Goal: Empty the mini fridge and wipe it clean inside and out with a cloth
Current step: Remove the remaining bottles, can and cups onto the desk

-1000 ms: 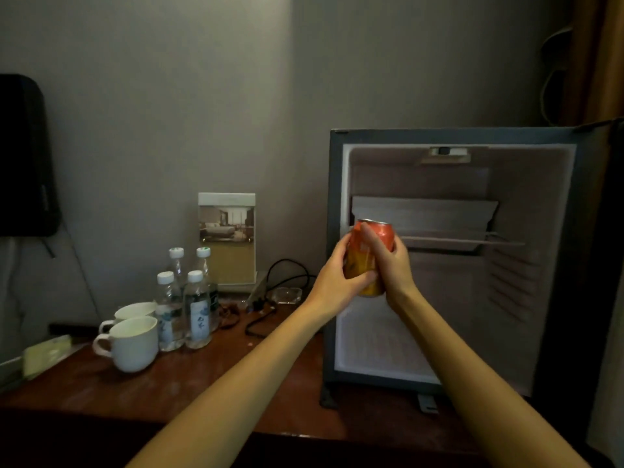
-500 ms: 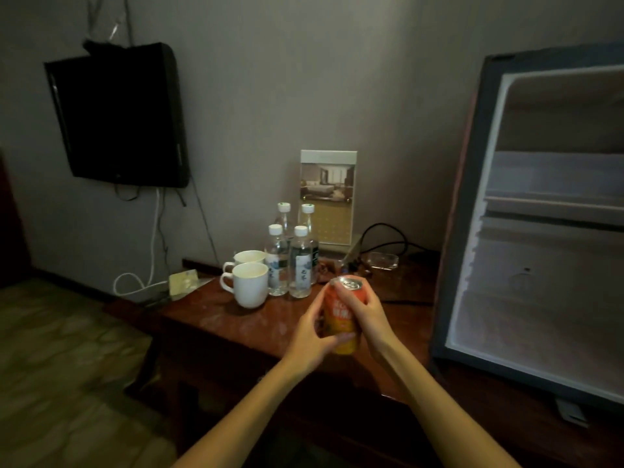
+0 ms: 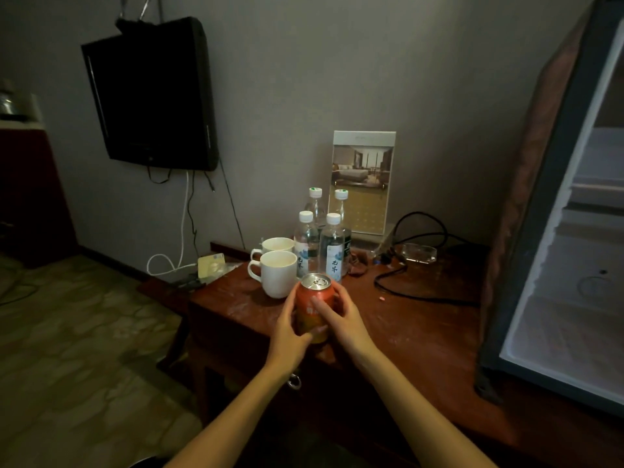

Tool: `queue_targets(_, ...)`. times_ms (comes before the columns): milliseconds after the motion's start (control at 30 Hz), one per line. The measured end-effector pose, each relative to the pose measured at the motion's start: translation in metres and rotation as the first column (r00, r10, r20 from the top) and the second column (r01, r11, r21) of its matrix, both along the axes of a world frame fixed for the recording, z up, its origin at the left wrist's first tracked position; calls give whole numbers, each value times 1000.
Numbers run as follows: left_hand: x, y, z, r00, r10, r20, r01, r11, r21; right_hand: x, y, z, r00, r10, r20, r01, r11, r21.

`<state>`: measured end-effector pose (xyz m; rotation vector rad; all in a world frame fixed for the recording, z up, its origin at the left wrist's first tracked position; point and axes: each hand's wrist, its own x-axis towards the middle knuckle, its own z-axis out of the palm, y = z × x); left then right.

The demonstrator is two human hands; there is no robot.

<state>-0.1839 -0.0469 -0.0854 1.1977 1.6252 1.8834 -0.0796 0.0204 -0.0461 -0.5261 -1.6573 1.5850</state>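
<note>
Hands wrap one orange soda can [image 3: 313,309] from both sides: left hand [image 3: 287,336] curled round its left face, right hand [image 3: 341,319] pressed to its right. It stands upright at the tabletop's [image 3: 422,332] front edge, just before two white mugs [image 3: 277,272] and four water bottles [image 3: 332,246]. Mini fridge [image 3: 553,231] stands open at right.

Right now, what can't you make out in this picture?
Head view only:
- Fridge: the right edge cuts off most of it; whether it is empty can't be told.
- Can: the hands, left and right, cover its label and base; whether it touches the table is unclear.
- Bottle labels: too small and dim to read.
- No cloth in view.
</note>
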Motion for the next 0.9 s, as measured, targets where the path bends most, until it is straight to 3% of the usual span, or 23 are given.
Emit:
queue_targets(267, -19, 20, 0, 992, 122, 14, -119, 986, -113, -12, 12, -31, 972, -235, 0, 234, 971, 40)
queue_targets(400, -28, 34, 1, 984, 179, 9, -174, 965, -197, -24, 26, -40, 940, -330, 82, 319, 940, 121)
queue_targets(600, -21, 50, 7, 909, 395, -132, -415, 881, -227, -40, 49, -44, 907, -401, 131, 373, 907, 195)
queue_targets(767, -25, 65, 4, 874, 432, -221, -478, 846, -235, -46, 66, -42, 902, -417, 114, 390, 899, 197)
queue_targets(900, -30, 71, 5, 884, 425, -197, -465, 847, -257, -53, 76, -42, 909, -400, 115, 372, 904, 209)
